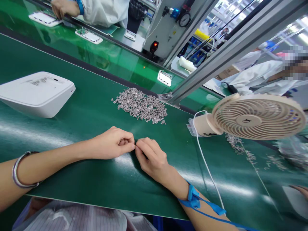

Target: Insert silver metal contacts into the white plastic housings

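My left hand [115,142] is closed, thumb and index finger pinched together above the green table [96,179]. Its fingertips meet those of my right hand [151,157], which is also closed in a pinch. Whatever lies between the fingertips is too small to make out. Just beyond both hands, a loose pile of small metal parts [141,106] is spread on the table. A silver bangle circles my left wrist, and a blue strap [192,197] is around my right wrist.
A white plastic housing [40,93] lies at the left. A beige fan [250,120] with a white cable stands at the right. Behind a metal post [204,54], white frames [165,78] rest on a green conveyor [115,57]. Another person's hand [66,8] is at the upper left.
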A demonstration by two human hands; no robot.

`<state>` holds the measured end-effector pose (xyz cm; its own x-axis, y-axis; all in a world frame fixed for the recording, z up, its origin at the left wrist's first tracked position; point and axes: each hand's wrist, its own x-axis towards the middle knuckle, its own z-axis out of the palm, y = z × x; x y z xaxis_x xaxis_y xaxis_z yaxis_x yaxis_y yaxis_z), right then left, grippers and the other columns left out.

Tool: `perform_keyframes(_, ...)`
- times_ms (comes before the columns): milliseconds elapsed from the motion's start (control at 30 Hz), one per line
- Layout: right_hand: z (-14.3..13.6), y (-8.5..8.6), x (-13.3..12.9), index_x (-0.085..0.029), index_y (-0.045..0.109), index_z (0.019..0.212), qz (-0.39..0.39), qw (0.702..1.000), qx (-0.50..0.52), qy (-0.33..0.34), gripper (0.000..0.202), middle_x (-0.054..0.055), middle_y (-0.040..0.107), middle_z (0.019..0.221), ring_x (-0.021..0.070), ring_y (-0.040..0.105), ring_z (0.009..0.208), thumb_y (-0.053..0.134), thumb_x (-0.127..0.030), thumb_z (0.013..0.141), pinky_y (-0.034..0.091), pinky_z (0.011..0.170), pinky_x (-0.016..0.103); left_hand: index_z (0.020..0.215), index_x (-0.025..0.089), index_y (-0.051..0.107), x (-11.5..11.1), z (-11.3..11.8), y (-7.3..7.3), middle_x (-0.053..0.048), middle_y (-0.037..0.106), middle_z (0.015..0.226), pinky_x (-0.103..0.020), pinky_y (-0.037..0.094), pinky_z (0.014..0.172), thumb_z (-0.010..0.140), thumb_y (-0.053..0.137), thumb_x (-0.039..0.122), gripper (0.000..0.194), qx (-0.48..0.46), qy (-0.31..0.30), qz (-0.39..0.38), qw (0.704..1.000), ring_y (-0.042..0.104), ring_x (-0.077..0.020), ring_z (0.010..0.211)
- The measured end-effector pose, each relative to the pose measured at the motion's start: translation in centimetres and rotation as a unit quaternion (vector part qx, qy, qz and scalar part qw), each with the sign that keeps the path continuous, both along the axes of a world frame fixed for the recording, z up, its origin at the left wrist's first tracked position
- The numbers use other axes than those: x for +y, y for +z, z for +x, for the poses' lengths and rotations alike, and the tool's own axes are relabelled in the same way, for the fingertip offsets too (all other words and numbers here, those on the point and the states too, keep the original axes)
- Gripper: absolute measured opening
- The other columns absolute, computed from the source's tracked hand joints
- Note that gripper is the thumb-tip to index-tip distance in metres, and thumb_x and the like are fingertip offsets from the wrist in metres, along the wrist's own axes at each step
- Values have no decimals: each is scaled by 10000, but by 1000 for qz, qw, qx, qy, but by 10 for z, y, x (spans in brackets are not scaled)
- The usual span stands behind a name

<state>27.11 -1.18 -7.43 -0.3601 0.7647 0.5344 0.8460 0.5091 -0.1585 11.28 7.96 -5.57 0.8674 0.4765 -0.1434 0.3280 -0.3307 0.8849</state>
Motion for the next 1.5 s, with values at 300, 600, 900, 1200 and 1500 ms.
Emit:
perform_keyframes(300, 0, 0, 0, -154, 516, 768, 3, 1000, 15, 6, 152, 43, 586, 680, 123, 498, 618, 462, -43, 857, 396, 557, 266, 646, 174, 536, 0, -1, 1, 86, 300, 487, -203, 215, 459, 823, 465, 278, 217, 3, 0, -1, 1000, 270, -57, 478)
perform_keyframes(600, 0, -2, 0, -161, 510, 828, 13, 999, 41, -2, 125, 49, 607, 725, 125, 546, 667, 445, -59, 863, 420, 579, 263, 638, 173, 527, 0, 0, 0, 87, 302, 484, -198, 225, 460, 822, 466, 279, 221, -6, 2, 13, 1000, 270, -55, 475)
perform_keyframes(900, 1, -2, -1, -158, 544, 783, -4, 1000, 31, 0, 159, 57, 611, 748, 129, 550, 673, 444, -56, 854, 426, 591, 268, 654, 170, 544, -1, 0, 0, 84, 319, 491, -195, 230, 461, 813, 464, 263, 201, -8, 6, 8, 1000, 276, -55, 479)
perform_keyframes(1200, 7, 2, -3, -146, 596, 803, -9, 997, -32, -75, 133, 142, 631, 969, 198, 595, 864, 484, -85, 840, 452, 728, 345, 666, 171, 536, -1, 1, 0, 83, 345, 490, -189, 237, 454, 814, 459, 270, 194, -1, 15, 11, 1000, 294, -53, 472)
perform_keyframes(1500, 62, 12, -42, -191, 624, 771, 76, 943, 1, -325, 106, 140, 630, 1045, 281, 598, 992, 537, -222, 823, 443, 829, 458, 694, 180, 542, -2, -5, -2, 66, 405, 524, -192, 259, 457, 834, 445, 299, 209, -3, 9, 1, 1000, 336, -58, 475)
